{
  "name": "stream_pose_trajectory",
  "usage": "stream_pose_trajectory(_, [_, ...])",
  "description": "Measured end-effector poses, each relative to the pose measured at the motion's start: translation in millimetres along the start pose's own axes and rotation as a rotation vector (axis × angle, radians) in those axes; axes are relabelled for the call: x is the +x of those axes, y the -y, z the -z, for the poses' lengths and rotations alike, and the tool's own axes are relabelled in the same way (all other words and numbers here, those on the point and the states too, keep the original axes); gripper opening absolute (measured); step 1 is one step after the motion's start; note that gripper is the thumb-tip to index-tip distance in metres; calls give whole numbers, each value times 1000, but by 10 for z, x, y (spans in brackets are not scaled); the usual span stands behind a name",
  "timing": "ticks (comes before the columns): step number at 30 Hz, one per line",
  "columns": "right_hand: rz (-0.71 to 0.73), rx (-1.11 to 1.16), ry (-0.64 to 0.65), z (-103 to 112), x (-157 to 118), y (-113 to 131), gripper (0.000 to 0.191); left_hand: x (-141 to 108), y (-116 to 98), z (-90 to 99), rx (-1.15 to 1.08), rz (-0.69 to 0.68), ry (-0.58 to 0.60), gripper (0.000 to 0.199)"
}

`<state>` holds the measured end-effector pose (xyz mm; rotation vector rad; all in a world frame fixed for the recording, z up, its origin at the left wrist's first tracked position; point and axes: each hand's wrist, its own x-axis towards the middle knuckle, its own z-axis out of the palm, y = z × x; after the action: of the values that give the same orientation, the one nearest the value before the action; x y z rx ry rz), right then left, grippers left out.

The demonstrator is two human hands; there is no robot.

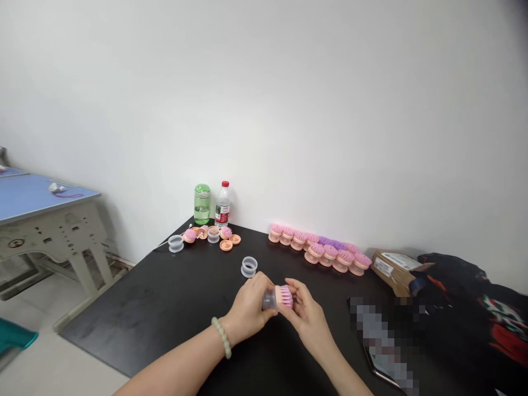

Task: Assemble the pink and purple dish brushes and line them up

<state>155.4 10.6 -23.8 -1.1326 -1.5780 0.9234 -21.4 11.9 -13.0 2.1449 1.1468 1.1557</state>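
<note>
Above the black table, my left hand grips a clear plastic ring. My right hand pinches a round brush head with pink bristles and a peach base. The two parts are held on their sides, base against ring, bristles facing right. Whether they are locked together I cannot tell. Just beyond my left hand stands a loose clear ring. Farther left lie another clear ring, pink brush heads and peach discs.
Assembled pink and purple brushes line the wall side. A green bottle and a red-capped water bottle stand at the back corner. To the right are a cardboard box, dark cloth and a phone-like object, partly blurred out.
</note>
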Motion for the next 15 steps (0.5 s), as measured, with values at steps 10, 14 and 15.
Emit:
stream_pose_trajectory(10, [250,-42,-58,-105,536,367,41,157,24,489,-125,17,-454,51])
stream_pose_trajectory(14, [310,-521,156,-479,1042,493,26,263,263,834,-363,229,-831,54])
stream_pose_trajectory(15, [319,-569,206,-623,1158,498,23,274,327,887,-388,283,-906,54])
